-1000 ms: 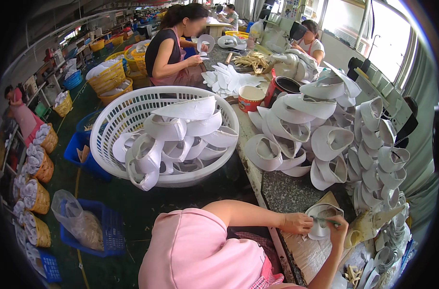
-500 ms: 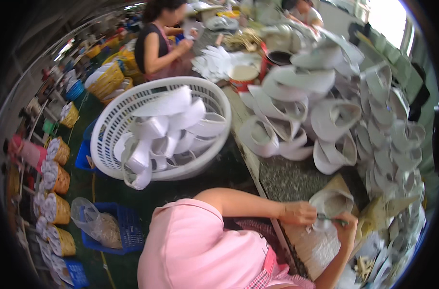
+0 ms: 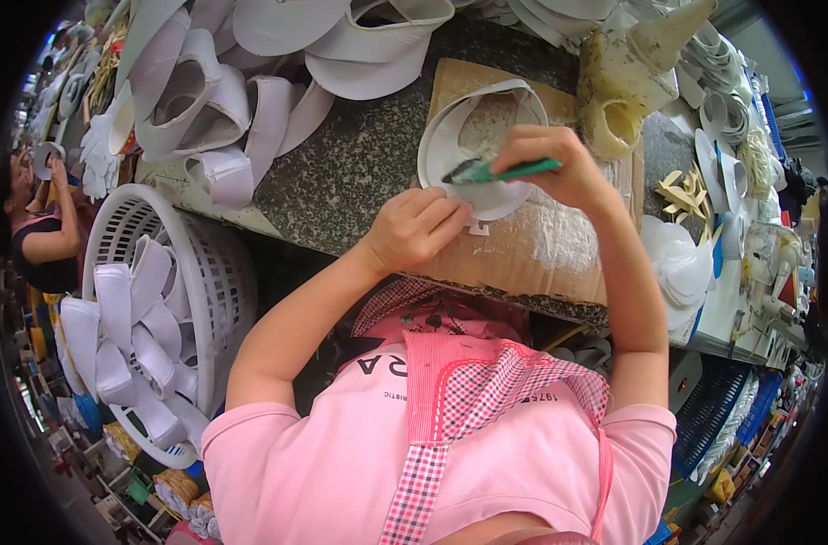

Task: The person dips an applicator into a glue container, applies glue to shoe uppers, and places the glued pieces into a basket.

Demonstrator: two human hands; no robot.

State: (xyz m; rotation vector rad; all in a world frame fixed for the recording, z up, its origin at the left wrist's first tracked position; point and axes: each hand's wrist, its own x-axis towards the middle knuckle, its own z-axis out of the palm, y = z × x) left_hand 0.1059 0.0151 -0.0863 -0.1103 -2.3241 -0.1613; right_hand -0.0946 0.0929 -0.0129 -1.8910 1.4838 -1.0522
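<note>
I see a white basket (image 3: 209,272) of white strips at left (beside the bench). A white visor piece (image 3: 459,136) lies on cardboard (image 3: 541,245); my left hand (image 3: 416,227) presses its edge, fingers curled. My right hand (image 3: 550,163) pinches a green brush (image 3: 500,170) over it.

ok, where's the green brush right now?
Head view, upper centre-right: the brush is in the right hand, bristles over the white visor on the cardboard, just above the left hand.
</note>
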